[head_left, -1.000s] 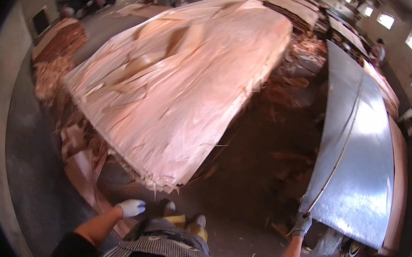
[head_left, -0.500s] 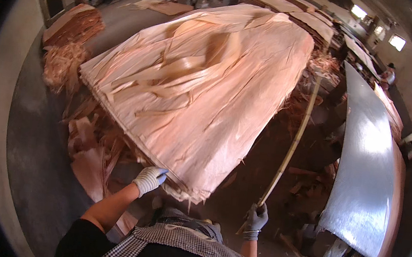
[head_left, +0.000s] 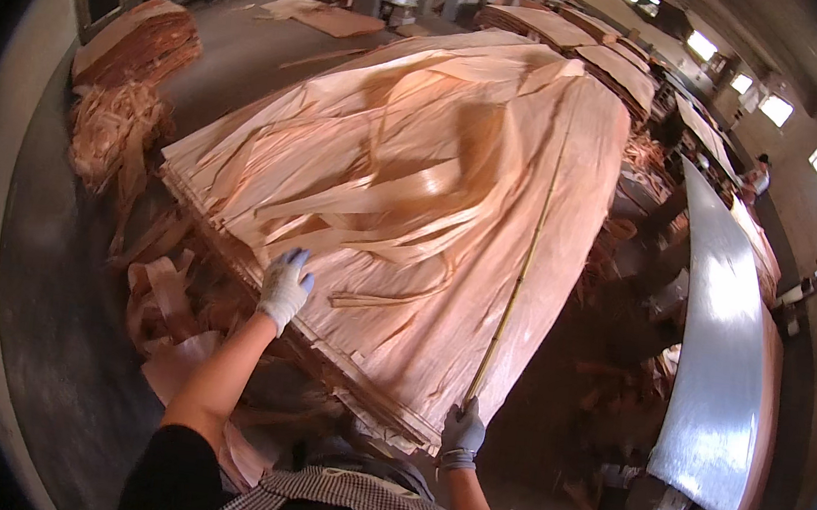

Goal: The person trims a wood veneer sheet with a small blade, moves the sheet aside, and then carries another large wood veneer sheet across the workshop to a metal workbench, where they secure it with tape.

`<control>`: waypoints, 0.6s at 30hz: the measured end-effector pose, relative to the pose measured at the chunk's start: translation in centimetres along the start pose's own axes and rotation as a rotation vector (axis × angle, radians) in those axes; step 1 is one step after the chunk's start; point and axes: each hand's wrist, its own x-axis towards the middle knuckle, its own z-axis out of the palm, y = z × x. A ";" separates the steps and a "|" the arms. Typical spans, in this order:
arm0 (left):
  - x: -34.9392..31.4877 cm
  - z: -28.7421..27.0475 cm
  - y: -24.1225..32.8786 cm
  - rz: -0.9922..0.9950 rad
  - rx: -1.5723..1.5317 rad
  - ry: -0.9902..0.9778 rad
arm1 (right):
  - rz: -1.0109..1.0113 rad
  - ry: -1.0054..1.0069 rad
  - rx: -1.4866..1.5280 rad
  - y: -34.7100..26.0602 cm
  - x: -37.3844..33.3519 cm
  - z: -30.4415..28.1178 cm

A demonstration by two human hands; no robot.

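A broad stack of thin wood veneer sheets (head_left: 387, 362) lies in front of me, pinkish-tan with ragged edges. Loose curled veneer strips (head_left: 404, 200) are heaped over its top. My left hand (head_left: 285, 289), in a pale glove with bluish fingertips, is at the stack's near left edge with its fingers stretched out. In a grey glove, my right hand (head_left: 463, 432) is closed round the near end of a long thin bamboo stick (head_left: 524, 267). The stick reaches away from me over the right part of the stack; whether it touches the sheets all along, I cannot tell.
A long shiny metal-topped table (head_left: 716, 357) stands on the right. Veneer scraps (head_left: 165, 299) litter the floor at left, below another veneer stack (head_left: 142, 43). More veneer stacks (head_left: 542, 25) fill the back. A person (head_left: 758, 175) is at far right.
My right hand has brought the stick leftward, from beside the stack to over it. My left hand has let go of the near corner and moved up and left along the edge.
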 end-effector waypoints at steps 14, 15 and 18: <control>11.9 2.0 -13.8 -0.193 0.354 -0.575 | -0.120 -0.105 0.044 -13.7 2.6 7.1; 12.6 2.5 -16.3 -0.175 0.283 -0.692 | -0.140 -0.095 0.061 -15.6 2.8 7.6; 13.8 2.3 -16.8 0.092 0.324 -0.447 | -0.107 -0.058 0.129 -19.6 3.2 8.0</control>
